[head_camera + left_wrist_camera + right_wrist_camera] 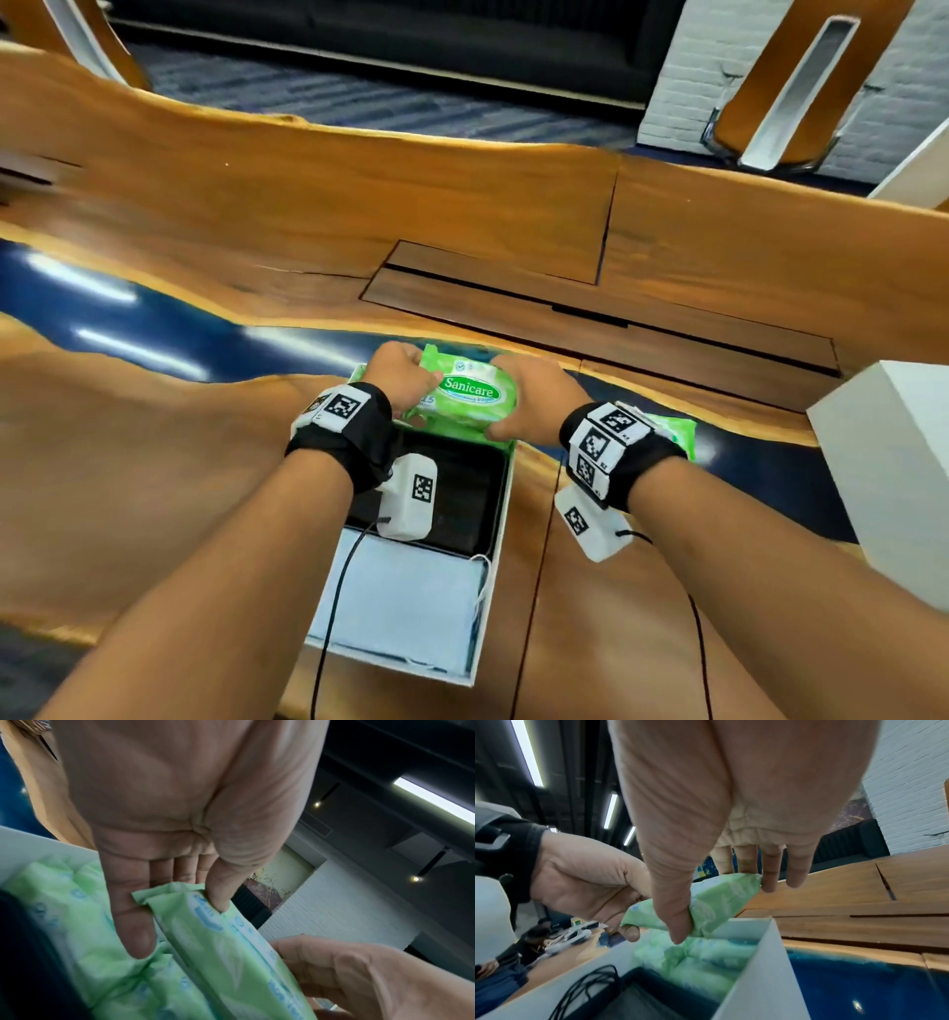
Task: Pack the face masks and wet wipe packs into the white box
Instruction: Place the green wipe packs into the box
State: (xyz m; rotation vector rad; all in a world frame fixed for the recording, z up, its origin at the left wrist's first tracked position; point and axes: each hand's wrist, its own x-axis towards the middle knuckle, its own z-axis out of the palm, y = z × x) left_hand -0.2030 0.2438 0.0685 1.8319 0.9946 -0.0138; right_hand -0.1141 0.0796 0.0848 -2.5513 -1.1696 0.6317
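A green Sanicare wet wipe pack [470, 393] hangs over the far end of the white box [499, 519]. My left hand [411, 375] pinches its left end and my right hand [518, 406] grips its right end. In the left wrist view my left hand [177, 908] holds the pack [226, 953] between thumb and fingers, above other green packs [77, 923] lying in the box. In the right wrist view my right hand [721, 898] curls round the pack [726, 894] over the box wall [757, 973]. Light blue face masks [400, 606] fill the near end and black masks [462, 503] the middle.
One more green wipe pack [680, 429] lies on the wooden table [154, 462] just right of my right wrist. A tall white block [883, 462] stands at the right edge. A blue resin strip [154, 318] crosses the table behind the box.
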